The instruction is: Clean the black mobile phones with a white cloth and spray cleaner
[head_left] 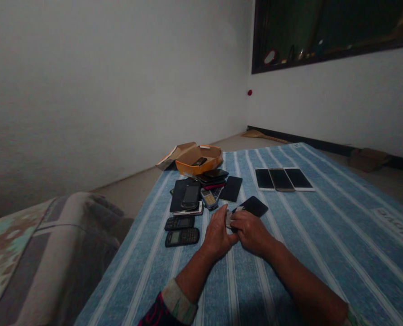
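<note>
My left hand (217, 233) and my right hand (252, 230) meet above the bed-like striped blue surface. Between them is a small grey-white thing (229, 220), perhaps a cloth; its shape is mostly covered. My right fingers are closed over it, while my left fingers and thumb curl around its left side. Something dark shows under my fingers, too hidden to name. Just beyond my right hand lies a flat black phone (255, 206). To the left of my hands are a blue keypad phone (208, 198) and two black keypad phones (182, 237).
An open orange box (191, 168) with a phone inside stands at the far edge. Near it lie piled phones (215, 176) and a dark slab (231, 189). Three screens (282, 179) sit side by side at right. A draped blanket (72, 253) is at left.
</note>
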A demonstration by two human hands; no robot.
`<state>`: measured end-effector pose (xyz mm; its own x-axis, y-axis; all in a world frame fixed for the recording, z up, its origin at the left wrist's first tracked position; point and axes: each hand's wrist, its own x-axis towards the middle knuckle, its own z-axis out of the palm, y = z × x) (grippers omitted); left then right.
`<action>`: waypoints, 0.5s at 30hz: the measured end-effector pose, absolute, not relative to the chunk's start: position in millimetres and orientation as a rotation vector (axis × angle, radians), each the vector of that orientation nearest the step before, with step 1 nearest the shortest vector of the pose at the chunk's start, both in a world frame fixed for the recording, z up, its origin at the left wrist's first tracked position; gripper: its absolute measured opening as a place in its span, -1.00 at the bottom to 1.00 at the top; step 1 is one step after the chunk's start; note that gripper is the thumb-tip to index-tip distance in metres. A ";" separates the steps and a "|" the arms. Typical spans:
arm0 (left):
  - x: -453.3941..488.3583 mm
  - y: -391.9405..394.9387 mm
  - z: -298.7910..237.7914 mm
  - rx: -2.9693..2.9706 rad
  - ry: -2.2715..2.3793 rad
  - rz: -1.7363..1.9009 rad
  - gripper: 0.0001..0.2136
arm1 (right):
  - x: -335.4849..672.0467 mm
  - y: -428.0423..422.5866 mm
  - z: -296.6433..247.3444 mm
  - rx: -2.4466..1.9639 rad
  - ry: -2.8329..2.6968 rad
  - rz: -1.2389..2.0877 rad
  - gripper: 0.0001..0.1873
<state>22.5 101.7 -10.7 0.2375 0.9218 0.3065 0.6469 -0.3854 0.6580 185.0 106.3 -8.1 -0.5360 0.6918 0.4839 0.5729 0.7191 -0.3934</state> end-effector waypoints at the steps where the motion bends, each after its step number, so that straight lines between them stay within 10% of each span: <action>1: 22.0 102.0 -11.8 2.125 1.432 0.953 -0.21 | 184.5 105.9 -8.5 -0.937 -2.297 0.238 -0.67; 15: 20.3 102.0 -12.6 2.171 1.409 0.950 -0.25 | 178.7 105.0 -4.5 -0.988 -2.353 0.167 -0.74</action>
